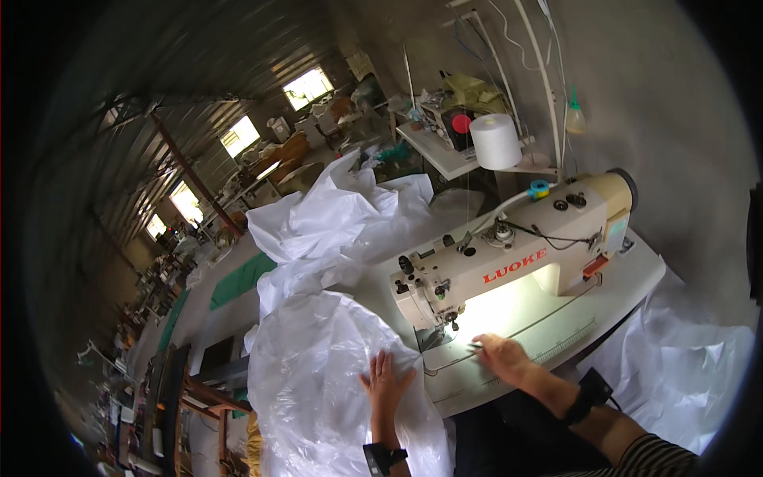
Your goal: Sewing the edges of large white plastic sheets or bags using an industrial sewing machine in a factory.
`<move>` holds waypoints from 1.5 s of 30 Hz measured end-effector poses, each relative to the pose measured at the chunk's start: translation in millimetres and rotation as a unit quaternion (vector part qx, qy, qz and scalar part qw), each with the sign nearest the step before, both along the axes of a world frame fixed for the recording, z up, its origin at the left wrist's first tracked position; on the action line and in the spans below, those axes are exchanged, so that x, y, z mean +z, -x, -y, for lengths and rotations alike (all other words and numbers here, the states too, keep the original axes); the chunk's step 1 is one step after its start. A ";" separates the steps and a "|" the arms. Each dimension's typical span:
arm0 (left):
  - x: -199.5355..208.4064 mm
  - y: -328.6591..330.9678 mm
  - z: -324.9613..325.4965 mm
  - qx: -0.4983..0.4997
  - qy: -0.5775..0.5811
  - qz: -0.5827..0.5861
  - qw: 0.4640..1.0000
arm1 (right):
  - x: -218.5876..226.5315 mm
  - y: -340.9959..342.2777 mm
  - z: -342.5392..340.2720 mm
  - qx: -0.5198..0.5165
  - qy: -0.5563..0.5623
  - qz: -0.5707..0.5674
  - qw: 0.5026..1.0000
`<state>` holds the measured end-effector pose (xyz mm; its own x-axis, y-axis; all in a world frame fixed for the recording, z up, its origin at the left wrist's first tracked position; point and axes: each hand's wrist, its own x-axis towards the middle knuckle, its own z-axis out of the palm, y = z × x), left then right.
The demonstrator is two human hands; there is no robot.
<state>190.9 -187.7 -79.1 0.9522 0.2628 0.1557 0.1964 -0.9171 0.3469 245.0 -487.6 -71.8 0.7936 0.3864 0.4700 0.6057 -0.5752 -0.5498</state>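
Note:
A large sheet of shiny white plastic-like fabric spreads over the left end of the sewing table and hangs down at the front. Flat on it, fingers spread, rests my left hand. My right hand is closed just in front of the needle area; a small dark tip pokes out from its fingers, too small to name. Above it stands a cream industrial sewing machine, its lamp lighting the white tabletop. The needle and presser foot sit at the machine's left end, beside the fabric's edge.
A white thread cone stands behind the machine near a thread stand pole. More white fabric heaps up behind the table and lies at the lower right. A wooden frame stands at the left.

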 end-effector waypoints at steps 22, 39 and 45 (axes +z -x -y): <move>-8.1 25.1 12.7 -0.012 -0.023 0.054 0.998 | 6.1 -19.5 -68.1 0.065 0.142 0.061 0.986; 5.4 125.3 6.1 0.003 0.224 0.420 0.879 | 39.0 81.0 -108.7 0.246 0.185 0.187 0.933; -94.4 389.6 -40.0 0.502 0.008 0.289 0.815 | 23.3 75.2 -160.8 0.293 0.060 -0.023 0.954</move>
